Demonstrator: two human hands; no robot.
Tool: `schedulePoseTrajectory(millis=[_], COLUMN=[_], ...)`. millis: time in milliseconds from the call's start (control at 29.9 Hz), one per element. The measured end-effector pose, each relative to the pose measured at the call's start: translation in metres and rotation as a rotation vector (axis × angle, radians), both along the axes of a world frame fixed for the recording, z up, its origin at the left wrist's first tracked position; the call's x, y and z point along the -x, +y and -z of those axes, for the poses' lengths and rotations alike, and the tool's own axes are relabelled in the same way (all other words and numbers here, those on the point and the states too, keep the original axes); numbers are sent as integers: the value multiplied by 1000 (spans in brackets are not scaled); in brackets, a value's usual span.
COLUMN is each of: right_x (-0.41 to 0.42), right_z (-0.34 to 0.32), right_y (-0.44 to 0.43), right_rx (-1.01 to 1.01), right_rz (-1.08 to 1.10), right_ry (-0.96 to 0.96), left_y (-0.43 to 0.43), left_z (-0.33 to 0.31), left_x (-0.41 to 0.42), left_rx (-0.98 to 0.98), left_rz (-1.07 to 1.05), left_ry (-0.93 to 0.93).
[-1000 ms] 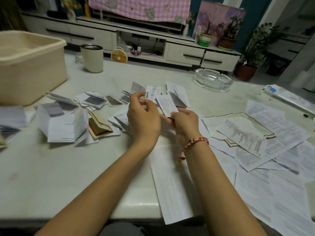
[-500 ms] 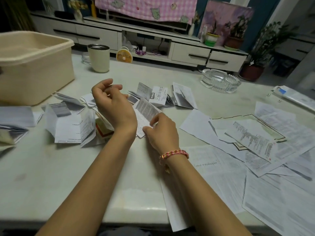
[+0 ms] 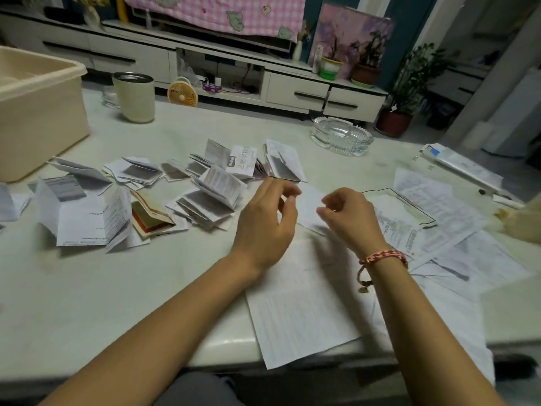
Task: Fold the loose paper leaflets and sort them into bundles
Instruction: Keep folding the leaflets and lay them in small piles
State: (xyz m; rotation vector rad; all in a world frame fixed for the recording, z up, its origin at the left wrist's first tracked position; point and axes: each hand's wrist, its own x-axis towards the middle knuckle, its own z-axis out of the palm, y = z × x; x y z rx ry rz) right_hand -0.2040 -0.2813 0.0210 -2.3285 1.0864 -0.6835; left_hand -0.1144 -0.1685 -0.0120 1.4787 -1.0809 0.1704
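**Head view: both hands now free, the folded leaflet left on the pile**

Half a second ago the right hand (image 3: 351,218) was pressing a small folded leaflet (image 3: 221,183) down at the near edge of the folded pile (image 3: 202,206), while the left hand (image 3: 265,221) hung lifted above that pile. Now the leaflet lies on top of the pile, partly sprung open, with neither hand touching it.

Both hands have moved right and hover side by side, close but apart, over the near edge of the unfolded sheets (image 3: 307,303). Their fingers are loosely curled and relaxed. Nothing shows in either grasp, though motion blur softens the fingertips. A blank white sheet (image 3: 308,208) lies flat just beyond and between the two hands. The woven bracelet (image 3: 383,256) sits on the right wrist.

The folded leaflets spread across the left and middle of the table (image 3: 87,288), and the flat printed sheets cover its right side, one hanging over the near edge. The beige tub (image 3: 38,118), the cup (image 3: 134,98) and the glass ashtray (image 3: 341,136) stand where they stood.
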Motion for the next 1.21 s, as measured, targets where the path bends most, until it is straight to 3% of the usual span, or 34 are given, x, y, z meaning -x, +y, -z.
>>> schedulePoseTrajectory(millis=[134, 335, 603, 669, 736, 803, 870, 937, 1038, 1205], right_x=[44, 80, 81, 80, 77, 71, 67, 67, 69, 72], right_z=[5, 16, 25, 22, 10, -9, -25, -34, -36, -34], right_y=[-27, -40, -49, -49, -46, -35, -17, 2, 20, 28], right_rx=[59, -24, 316, 273, 117, -190, -525, -751, -851, -787], right_rz=[122, 141, 219, 231, 253, 215, 109, 3, -84, -39], right_ry=[121, 376, 511, 375, 108, -258, -497, -585, -591, -504], left_y=[1, 2, 2, 2, 0, -1, -2, -1, 2, 3], left_z=[0, -7, -4, -4, -6, -10, -13, -17, -18, -17], left_x=[1, 2, 4, 3, 4, 4, 6, 7, 6, 10], left_rx=[-171, -205, -246, -235, -213, -181, -139, -139, -236, -202], left_rz=[94, 71, 113, 108, 124, 178, 279, 376, 488, 481], left_ry=[-22, 31, 105, 127, 195, 335, 553, 781, 1022, 943])
